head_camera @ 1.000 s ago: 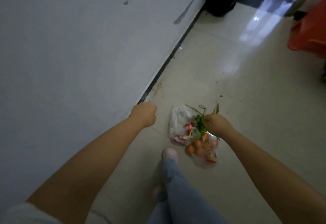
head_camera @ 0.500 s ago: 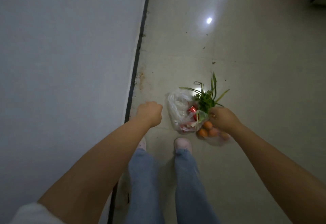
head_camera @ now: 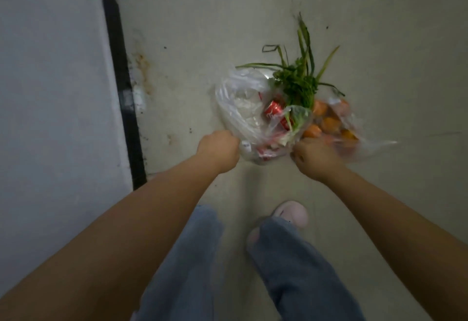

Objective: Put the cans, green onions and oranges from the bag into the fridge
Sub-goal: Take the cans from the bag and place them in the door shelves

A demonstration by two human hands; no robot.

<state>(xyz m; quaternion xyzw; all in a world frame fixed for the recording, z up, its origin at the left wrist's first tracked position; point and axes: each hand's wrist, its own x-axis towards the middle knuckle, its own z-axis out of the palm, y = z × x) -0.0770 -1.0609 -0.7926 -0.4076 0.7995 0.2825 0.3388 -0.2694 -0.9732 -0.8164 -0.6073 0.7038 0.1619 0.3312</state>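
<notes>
Nothing in the fridge yet, by the look of it. Red cans (head_camera: 274, 110), green onions (head_camera: 298, 80) and oranges (head_camera: 330, 123) all inside the clear bag (head_camera: 240, 103) above the floor (head_camera: 379, 42). Left hand (head_camera: 219, 147) and right hand (head_camera: 316, 156) each fisted on the plastic. No fridge in view.

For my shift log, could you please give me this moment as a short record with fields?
setting: pale tiled floor beside a white wall
bag: clear plastic bag, on or just above the floor
cans: red cans inside the bag
green onions: green onions sticking out of the top
oranges: oranges in the right part of the bag
left hand: left hand closed at the bag's left edge
right hand: right hand closed at the bag by the oranges
fridge: not in view
</notes>
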